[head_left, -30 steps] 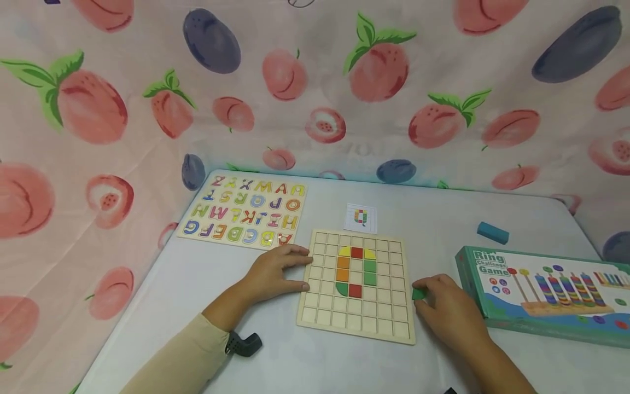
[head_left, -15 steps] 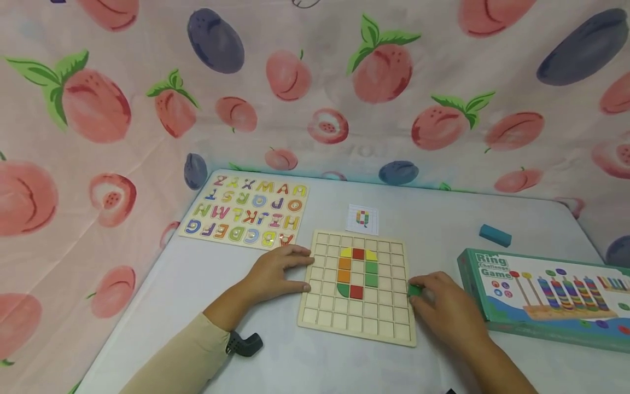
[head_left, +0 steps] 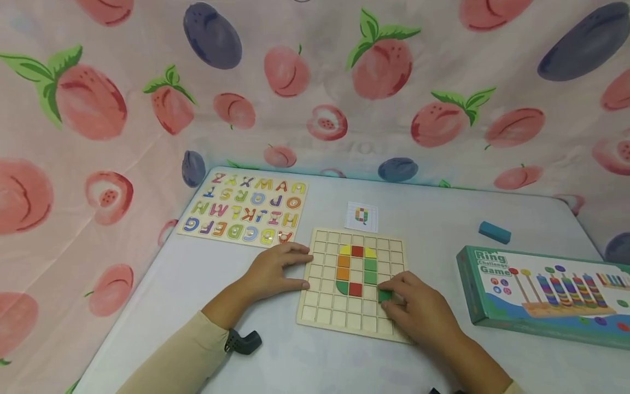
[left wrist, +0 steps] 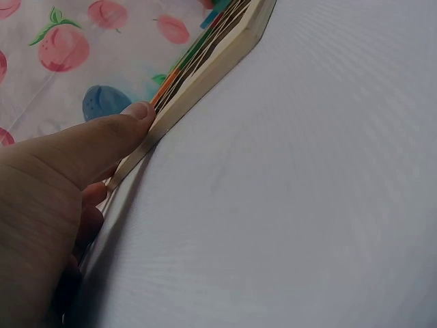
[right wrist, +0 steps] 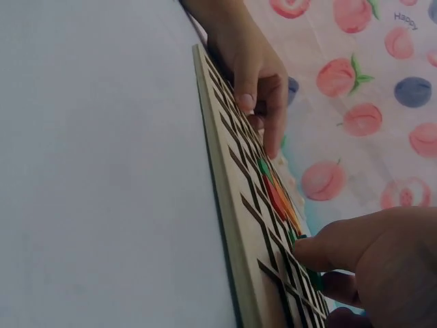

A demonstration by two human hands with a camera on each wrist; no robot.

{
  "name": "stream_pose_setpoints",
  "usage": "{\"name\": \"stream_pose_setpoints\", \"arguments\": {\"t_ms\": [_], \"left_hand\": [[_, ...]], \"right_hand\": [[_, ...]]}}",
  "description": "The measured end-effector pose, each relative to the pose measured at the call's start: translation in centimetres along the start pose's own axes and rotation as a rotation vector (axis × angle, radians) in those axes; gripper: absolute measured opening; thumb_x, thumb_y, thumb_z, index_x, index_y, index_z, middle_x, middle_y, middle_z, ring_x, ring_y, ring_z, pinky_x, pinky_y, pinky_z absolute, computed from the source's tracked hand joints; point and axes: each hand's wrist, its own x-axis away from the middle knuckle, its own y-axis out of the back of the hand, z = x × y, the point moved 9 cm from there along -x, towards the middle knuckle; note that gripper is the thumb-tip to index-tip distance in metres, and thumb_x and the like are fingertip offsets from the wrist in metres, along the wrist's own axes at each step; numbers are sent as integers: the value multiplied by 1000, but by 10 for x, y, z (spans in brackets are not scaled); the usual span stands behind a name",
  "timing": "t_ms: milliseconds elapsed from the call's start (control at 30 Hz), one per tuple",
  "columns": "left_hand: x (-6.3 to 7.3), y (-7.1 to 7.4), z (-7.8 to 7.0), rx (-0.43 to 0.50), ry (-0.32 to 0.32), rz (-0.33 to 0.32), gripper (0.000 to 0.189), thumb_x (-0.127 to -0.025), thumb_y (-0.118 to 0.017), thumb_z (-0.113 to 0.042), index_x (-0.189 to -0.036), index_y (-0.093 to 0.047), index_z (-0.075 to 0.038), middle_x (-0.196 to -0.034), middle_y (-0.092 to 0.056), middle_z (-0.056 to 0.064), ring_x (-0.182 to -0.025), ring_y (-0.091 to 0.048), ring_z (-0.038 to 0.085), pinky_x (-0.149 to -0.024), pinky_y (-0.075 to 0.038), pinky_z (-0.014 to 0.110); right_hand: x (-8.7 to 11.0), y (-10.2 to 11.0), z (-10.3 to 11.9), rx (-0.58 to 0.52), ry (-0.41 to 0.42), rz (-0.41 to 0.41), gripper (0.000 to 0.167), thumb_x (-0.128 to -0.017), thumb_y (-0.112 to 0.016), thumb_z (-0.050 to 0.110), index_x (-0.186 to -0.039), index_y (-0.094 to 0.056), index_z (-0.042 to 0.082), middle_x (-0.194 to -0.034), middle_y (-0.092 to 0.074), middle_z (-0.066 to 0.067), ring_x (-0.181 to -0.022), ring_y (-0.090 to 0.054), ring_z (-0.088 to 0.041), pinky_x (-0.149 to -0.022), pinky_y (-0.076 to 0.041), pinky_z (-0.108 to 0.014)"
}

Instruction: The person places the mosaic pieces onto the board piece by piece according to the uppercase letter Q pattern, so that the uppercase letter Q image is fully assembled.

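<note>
A wooden grid board (head_left: 325, 316) lies on the table, with yellow, red, orange and green tiles set in several squares as a ring. Between thumb and fingers my right hand (head_left: 427, 311) pinches a green tile (head_left: 384, 296), low over the board's right part, right of the lower red tile (head_left: 355, 289). My left hand (head_left: 269, 275) rests at the board's left edge, thumb and fingertips spread along it. In the left wrist view the thumb (left wrist: 116, 140) touches the board's rim (left wrist: 205, 89). The right wrist view shows the right thumb (right wrist: 328, 246) close above the grid, its fingers partly hidden.
A small card (head_left: 361, 217) with a coloured tile pattern lies behind the board. An alphabet puzzle board (head_left: 246, 210) stands back left. On the right are a blue block (head_left: 494, 232) and a Ring Challenge Game box (head_left: 546, 295). A patterned cloth (head_left: 315, 82) hangs behind the table.
My right hand has carried the green tile leftward from beside the board's right edge to over its squares. The left hand has stayed at the left edge.
</note>
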Motion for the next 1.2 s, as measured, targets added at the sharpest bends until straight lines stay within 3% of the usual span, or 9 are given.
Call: {"name": "stream_pose_setpoints", "arguments": {"t_ms": [333, 700, 967, 1200], "left_hand": [[2, 1, 1, -4, -6, -15, 64, -82, -93, -45, -138, -75, -21, -144, -64, -6, -137, -57, 19, -114, -48, 44], [-1, 1, -1, -2, -25, -12, 64, -82, -93, -45, -138, -75, -20, -145, -64, -6, -137, -57, 19, -113, -48, 45], [0, 2, 0, 0, -17, -17, 64, -81, -94, -45, -138, -75, -21, -144, -64, -6, -136, -58, 19, -114, -48, 44], [0, 2, -3, 8, -33, -23, 64, -81, -95, -43, -137, -76, -21, -145, -64, -6, -137, -57, 19, -114, -48, 45]], "right_hand": [[-6, -14, 21, -8, 102, -41, 32, -86, -89, 18, -117, -83, 21, -106, -62, 13, -69, -47, 1, -59, -43, -21], [-7, -17, 23, 20, 72, -98, 36, -83, -91, 14, -118, -84, 17, -105, -62, 6, -70, -48, -5, -57, -43, -22], [-2, -11, 22, -11, 99, -170, 23, -81, -92, 8, -98, -84, 20, -99, -67, 12, -78, -60, -3, -65, -51, -25], [-2, -10, 23, 11, 109, -186, 22, -83, -91, 7, -98, -84, 20, -99, -68, 11, -80, -63, -4, -66, -53, -25]]}}
